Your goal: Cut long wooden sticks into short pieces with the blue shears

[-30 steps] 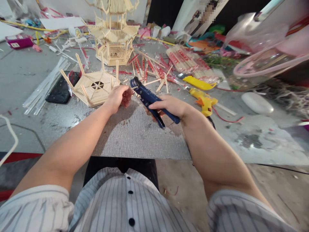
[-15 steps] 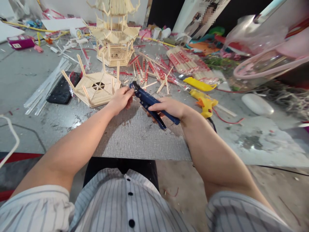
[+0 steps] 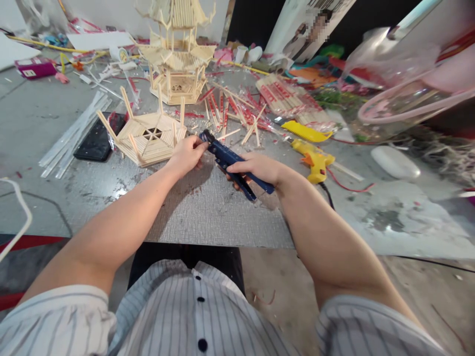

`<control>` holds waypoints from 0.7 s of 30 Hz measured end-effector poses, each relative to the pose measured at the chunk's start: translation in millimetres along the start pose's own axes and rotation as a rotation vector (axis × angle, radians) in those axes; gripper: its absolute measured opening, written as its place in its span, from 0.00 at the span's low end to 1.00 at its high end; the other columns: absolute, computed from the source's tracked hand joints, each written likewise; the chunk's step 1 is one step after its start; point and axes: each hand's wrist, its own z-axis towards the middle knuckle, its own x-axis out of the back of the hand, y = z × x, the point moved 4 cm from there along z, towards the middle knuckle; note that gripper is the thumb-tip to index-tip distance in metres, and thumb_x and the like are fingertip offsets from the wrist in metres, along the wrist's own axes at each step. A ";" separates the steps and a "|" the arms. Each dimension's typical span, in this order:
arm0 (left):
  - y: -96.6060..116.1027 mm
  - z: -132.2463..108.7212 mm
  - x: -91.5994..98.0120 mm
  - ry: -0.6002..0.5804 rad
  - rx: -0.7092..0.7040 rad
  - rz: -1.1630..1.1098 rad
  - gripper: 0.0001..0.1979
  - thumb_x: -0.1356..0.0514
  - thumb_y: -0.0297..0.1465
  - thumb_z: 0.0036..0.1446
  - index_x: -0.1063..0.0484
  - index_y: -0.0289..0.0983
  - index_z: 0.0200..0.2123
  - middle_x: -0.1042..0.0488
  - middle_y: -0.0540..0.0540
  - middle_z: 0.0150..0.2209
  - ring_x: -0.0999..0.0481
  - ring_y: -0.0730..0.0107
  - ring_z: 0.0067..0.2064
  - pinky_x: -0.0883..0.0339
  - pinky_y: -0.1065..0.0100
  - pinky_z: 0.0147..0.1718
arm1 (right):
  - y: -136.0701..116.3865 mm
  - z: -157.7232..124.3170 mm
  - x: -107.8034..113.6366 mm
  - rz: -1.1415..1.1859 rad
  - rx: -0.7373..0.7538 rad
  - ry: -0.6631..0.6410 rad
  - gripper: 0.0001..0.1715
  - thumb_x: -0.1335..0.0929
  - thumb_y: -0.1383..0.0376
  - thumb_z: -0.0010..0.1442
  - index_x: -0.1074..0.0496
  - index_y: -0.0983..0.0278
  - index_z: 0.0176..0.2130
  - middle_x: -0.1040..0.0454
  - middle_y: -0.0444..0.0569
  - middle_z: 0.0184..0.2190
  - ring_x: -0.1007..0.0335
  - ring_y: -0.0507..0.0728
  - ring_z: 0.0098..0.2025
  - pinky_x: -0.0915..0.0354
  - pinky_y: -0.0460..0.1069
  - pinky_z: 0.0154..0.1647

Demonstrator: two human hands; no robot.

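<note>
My right hand (image 3: 252, 170) is wrapped round the handles of a blue plier-like hand cutter (image 3: 228, 155), whose head points up and to the left. At that head, the fingers of my left hand (image 3: 188, 152) are pinched together; whatever lies between them is too small or hidden to make out. Just left of my left hand rests a six-sided stick platform (image 3: 148, 136) with upright posts round its edge. A tiered pagoda model (image 3: 176, 59) made of sticks stands behind it.
Loose chopsticks and red wrappers (image 3: 226, 106) lie beyond the cutter. To the right are a yellow-handled saw (image 3: 306, 130), a yellow glue gun (image 3: 315, 158) and a white mouse-shaped object (image 3: 395, 161). Clear glue sticks (image 3: 74, 133) and a black phone (image 3: 98, 138) lie left.
Both hands and the cutter stay in nearly the same place, with only a slight shift at the cutter's head. The whole view has moved down very slightly.
</note>
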 end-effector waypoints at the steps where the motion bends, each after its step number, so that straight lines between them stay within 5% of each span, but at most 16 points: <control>1: -0.1 0.1 0.3 0.003 -0.005 0.011 0.09 0.46 0.31 0.57 0.40 0.37 0.25 0.39 0.55 0.15 0.34 0.78 0.13 0.41 0.76 0.13 | -0.1 0.1 0.0 0.001 0.002 -0.003 0.05 0.34 0.67 0.51 0.35 0.66 0.30 0.31 0.45 0.24 0.33 0.51 0.19 0.38 0.45 0.18; 10: -2.1 2.4 2.8 0.031 -0.071 0.025 0.12 0.48 0.30 0.57 0.39 0.36 0.21 0.39 0.55 0.13 0.36 0.79 0.11 0.44 0.77 0.11 | -0.6 -2.2 2.0 0.078 0.002 -0.076 0.09 0.34 0.67 0.50 0.35 0.66 0.34 0.28 0.47 0.26 0.32 0.51 0.21 0.37 0.46 0.20; 21: -2.9 1.7 -0.5 -0.036 0.063 -0.207 0.15 0.51 0.32 0.60 0.37 0.35 0.22 0.37 0.54 0.14 0.38 0.80 0.10 0.46 0.76 0.10 | -1.3 -2.9 2.6 0.067 0.019 -0.054 0.08 0.34 0.67 0.49 0.34 0.67 0.33 0.28 0.47 0.25 0.32 0.52 0.21 0.37 0.46 0.19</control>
